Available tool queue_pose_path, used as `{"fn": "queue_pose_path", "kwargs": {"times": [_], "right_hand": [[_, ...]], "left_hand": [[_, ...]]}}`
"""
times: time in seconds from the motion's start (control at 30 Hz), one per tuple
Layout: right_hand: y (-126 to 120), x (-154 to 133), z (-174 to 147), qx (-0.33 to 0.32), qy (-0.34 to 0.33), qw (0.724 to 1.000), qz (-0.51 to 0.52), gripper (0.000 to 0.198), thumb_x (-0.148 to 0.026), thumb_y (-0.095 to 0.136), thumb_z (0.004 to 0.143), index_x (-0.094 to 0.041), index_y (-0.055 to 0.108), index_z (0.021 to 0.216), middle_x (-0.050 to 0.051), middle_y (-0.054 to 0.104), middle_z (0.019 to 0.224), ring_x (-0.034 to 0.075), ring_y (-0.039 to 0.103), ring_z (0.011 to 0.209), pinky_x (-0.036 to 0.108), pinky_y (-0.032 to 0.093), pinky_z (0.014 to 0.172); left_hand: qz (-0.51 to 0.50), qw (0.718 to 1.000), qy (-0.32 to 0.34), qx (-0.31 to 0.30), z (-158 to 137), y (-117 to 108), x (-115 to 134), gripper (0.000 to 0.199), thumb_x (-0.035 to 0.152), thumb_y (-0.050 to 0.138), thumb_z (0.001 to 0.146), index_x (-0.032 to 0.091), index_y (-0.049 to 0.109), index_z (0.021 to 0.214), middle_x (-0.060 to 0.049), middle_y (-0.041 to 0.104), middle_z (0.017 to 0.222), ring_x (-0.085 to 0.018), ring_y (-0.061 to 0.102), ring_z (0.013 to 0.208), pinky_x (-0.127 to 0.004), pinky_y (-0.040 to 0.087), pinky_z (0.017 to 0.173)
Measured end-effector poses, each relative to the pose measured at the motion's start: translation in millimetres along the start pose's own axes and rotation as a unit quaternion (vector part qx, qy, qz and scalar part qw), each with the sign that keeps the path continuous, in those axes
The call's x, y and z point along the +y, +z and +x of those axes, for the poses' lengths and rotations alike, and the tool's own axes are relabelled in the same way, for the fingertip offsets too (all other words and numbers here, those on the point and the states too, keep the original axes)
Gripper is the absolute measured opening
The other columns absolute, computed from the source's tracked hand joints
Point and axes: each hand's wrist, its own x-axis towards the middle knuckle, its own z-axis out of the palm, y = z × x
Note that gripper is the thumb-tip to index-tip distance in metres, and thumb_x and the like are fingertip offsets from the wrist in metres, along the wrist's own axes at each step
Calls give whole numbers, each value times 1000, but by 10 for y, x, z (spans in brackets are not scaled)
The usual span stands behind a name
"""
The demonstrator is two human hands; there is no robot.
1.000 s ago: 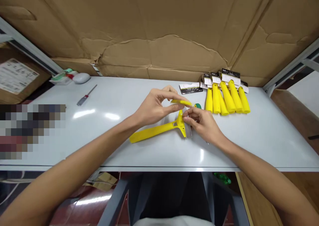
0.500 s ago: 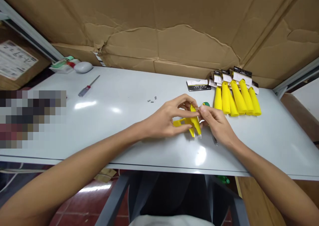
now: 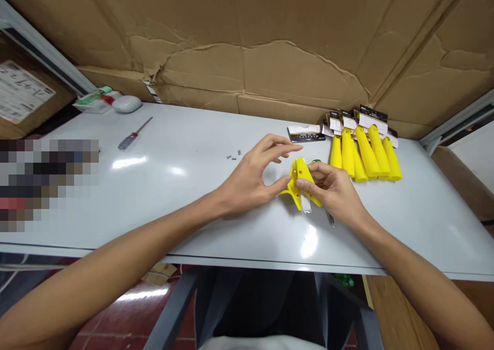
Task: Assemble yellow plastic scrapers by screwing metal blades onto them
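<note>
My right hand (image 3: 335,189) grips a yellow plastic piece (image 3: 304,177) with small holes in it, the thumb pressed on its near face. A second yellow part spreads out on its left side, and a white, clear-edged strip (image 3: 306,204) shows below. My left hand (image 3: 254,177) is spread, its fingers raised clear of the piece; only the thumb tip is at the piece's left edge, and whether it touches I cannot tell. Beneath my right hand lies a mostly hidden item, with a green end (image 3: 316,160) and a dark metal tip (image 3: 332,220) showing.
Several small screws (image 3: 233,156) lie beyond my left hand. A screwdriver (image 3: 135,134) and a white rounded object (image 3: 127,104) are at the left. Several yellow sleeves (image 3: 368,152) with black-and-white cards lie at the right; one loose card (image 3: 306,133) lies beside them. Cardboard (image 3: 239,72) stands behind.
My left hand has let go of the yellow piece, its fingers lifting up and apart. The piece has turned in my right hand, and its holed face now shows.
</note>
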Motion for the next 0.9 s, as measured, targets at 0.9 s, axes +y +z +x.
{"fn": "queue_pose_path", "kwargs": {"times": [0.9], "right_hand": [[171,96,-72,94,-91,991,10,62,-53,106,79,-26,54,99,-5,61,85,15,57,76,32,44,68]], "left_hand": [[-43,996,-65,36,-147,250,193,60,15,83,96,24,68,153,-5,82,129,-17,79,108,-26,66,91]]}}
